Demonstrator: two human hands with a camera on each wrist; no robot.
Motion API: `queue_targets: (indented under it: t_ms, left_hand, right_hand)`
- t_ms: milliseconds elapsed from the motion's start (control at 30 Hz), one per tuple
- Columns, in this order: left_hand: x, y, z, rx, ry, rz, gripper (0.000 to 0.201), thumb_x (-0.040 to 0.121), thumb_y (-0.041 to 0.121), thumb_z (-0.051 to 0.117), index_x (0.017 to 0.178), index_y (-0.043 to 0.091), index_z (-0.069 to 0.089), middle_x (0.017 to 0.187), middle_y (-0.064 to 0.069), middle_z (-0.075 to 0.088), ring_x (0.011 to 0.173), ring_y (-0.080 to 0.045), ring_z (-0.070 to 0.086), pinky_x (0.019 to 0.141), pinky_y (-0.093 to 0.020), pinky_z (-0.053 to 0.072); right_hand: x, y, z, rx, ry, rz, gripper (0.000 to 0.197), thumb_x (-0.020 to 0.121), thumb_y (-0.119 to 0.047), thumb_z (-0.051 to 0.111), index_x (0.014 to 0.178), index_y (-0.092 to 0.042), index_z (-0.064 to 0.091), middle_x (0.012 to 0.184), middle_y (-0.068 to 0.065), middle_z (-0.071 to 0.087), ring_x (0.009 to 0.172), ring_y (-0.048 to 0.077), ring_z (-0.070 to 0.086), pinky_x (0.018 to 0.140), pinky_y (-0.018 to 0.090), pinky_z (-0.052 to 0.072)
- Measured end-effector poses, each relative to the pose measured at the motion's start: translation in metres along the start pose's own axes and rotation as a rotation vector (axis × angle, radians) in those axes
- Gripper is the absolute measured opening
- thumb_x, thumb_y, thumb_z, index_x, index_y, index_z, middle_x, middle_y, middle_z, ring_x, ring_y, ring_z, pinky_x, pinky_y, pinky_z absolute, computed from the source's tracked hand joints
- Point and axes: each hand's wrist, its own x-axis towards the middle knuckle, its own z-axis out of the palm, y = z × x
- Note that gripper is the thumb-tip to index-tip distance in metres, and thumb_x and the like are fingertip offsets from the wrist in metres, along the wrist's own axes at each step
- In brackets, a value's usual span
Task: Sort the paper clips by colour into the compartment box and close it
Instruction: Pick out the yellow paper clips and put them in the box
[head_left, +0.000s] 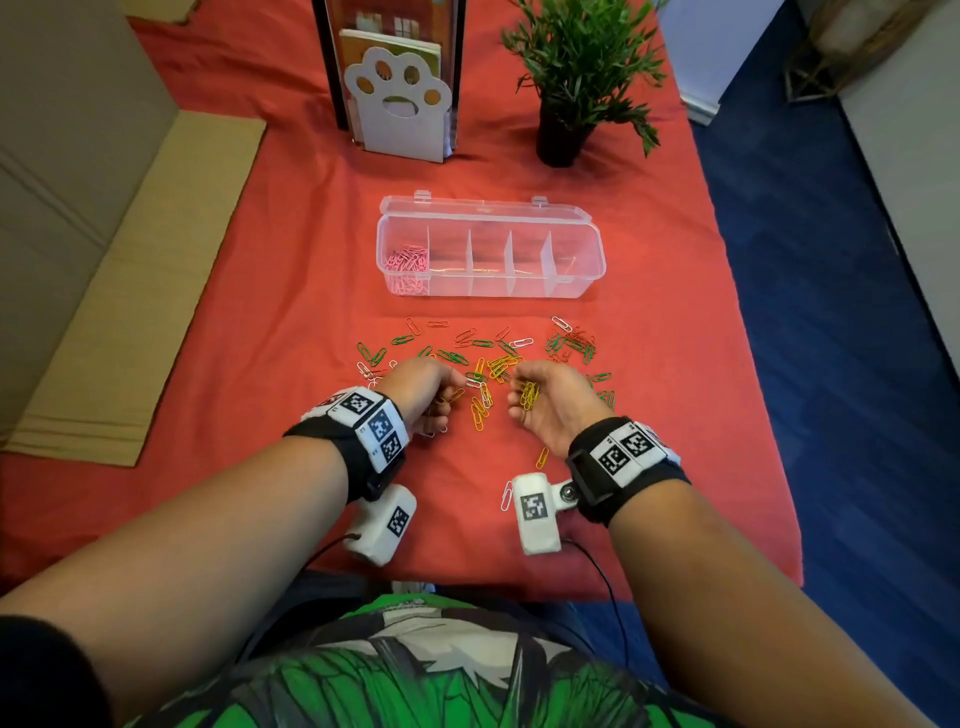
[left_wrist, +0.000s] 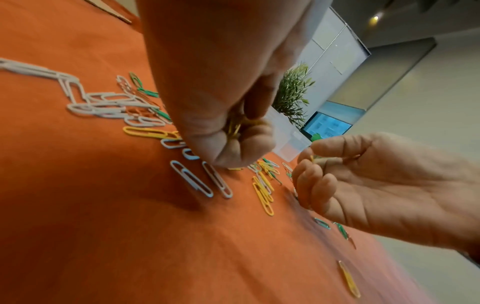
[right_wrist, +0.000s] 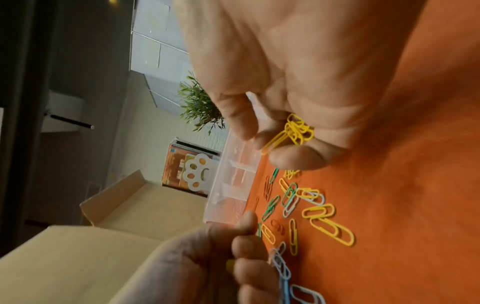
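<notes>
Red cloth covers the bench, where the open compartment box, pink clips in its left compartment, sits beyond scattered paper clips, both left hand and right hand fingers curled around yellow clips.

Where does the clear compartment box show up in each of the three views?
Head: the compartment box sits centre, lid open, beyond the scattered clips.
Left wrist: only a pale corner of it shows between the left hand and right hand.
Right wrist: it stands on end at centre, below the thumb.
Shared landmark: the potted plant behind the box.
</notes>
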Motion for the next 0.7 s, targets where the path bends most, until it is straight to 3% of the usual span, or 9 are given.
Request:
queue_targets:
  t_ms: [100,200,300,367,433,467,500,567,700]
  left_hand:
    - [0.008,-0.008,-0.003,0.324,0.139,0.223,0.017,0.083,0.022,0.061,0.066,0.019,0.06,0.06,0.001,0.052,0.052,-0.012,0.045,0.05,-0.02,0.035]
    - [0.007,-0.012,-0.006,0.652,0.264,0.403,0.011,0.081,0.025,0.066,0.08,0.014,0.069,0.073,-0.003,0.063,0.07,-0.018,0.056,0.062,-0.023,0.034]
    - [0.009,-0.015,-0.006,0.854,0.278,0.493,0.016,0.08,0.022,0.065,0.092,0.014,0.071,0.092,-0.008,0.07,0.088,-0.024,0.063,0.07,-0.025,0.038]
    - [0.012,-0.017,-0.004,0.943,0.253,0.525,0.019,0.079,0.021,0.065,0.095,0.012,0.07,0.1,-0.012,0.067,0.095,-0.028,0.061,0.08,-0.028,0.043]
    - [0.014,-0.019,-0.002,1.01,0.23,0.534,0.02,0.081,0.022,0.064,0.096,0.01,0.067,0.104,-0.016,0.062,0.099,-0.031,0.059,0.085,-0.033,0.045]
    - [0.015,-0.019,-0.002,1.045,0.217,0.536,0.019,0.082,0.022,0.061,0.096,0.009,0.066,0.106,-0.016,0.06,0.1,-0.032,0.058,0.086,-0.034,0.045]
    - [0.015,-0.02,-0.002,1.075,0.204,0.527,0.019,0.084,0.021,0.059,0.097,0.009,0.065,0.107,-0.017,0.059,0.101,-0.033,0.057,0.086,-0.035,0.045]
    - [0.013,-0.02,-0.001,1.075,0.186,0.506,0.018,0.085,0.019,0.055,0.094,0.007,0.065,0.106,-0.018,0.058,0.099,-0.034,0.057,0.084,-0.036,0.045]
    - [0.01,-0.014,0.003,0.835,0.166,0.46,0.015,0.086,0.016,0.05,0.077,0.01,0.06,0.084,-0.012,0.062,0.083,-0.028,0.057,0.075,-0.033,0.043]
  right_hand:
    - [0.008,0.004,0.005,-0.551,0.123,-0.148,0.018,0.085,-0.01,0.052,0.071,-0.02,0.053,0.064,-0.003,0.046,0.056,0.011,0.04,0.048,0.023,0.034]
    - [0.013,0.009,0.014,-1.156,0.183,-0.358,0.01,0.084,-0.018,0.054,0.085,-0.012,0.061,0.086,0.006,0.063,0.082,0.022,0.057,0.073,0.03,0.044]
    - [0.02,0.023,0.021,-1.431,0.147,-0.491,0.024,0.081,-0.023,0.055,0.096,-0.004,0.056,0.105,0.019,0.059,0.101,0.033,0.055,0.09,0.038,0.046]
    - [0.023,0.027,0.021,-1.52,0.139,-0.507,0.026,0.08,-0.015,0.053,0.103,-0.002,0.053,0.111,0.021,0.054,0.105,0.036,0.051,0.094,0.041,0.045]
    - [0.019,0.022,0.019,-1.44,0.148,-0.469,0.022,0.081,-0.008,0.051,0.102,-0.002,0.054,0.111,0.019,0.054,0.104,0.034,0.052,0.094,0.037,0.045]
    - [0.017,0.017,0.017,-1.35,0.153,-0.434,0.015,0.082,-0.006,0.05,0.095,-0.004,0.057,0.105,0.015,0.057,0.099,0.03,0.054,0.087,0.031,0.046]
    - [0.015,0.012,0.015,-1.246,0.14,-0.387,0.01,0.082,-0.003,0.049,0.082,-0.01,0.058,0.091,0.009,0.061,0.087,0.025,0.056,0.076,0.026,0.046]
    - [0.011,0.005,0.008,-0.966,0.119,-0.282,0.028,0.08,0.001,0.048,0.062,-0.02,0.049,0.065,-0.003,0.052,0.062,0.015,0.049,0.056,0.022,0.038]
    - [-0.002,0.0,-0.009,-0.384,0.038,-0.161,0.031,0.085,0.007,0.043,0.073,-0.021,0.049,0.061,-0.002,0.039,0.051,0.011,0.032,0.047,0.022,0.026]
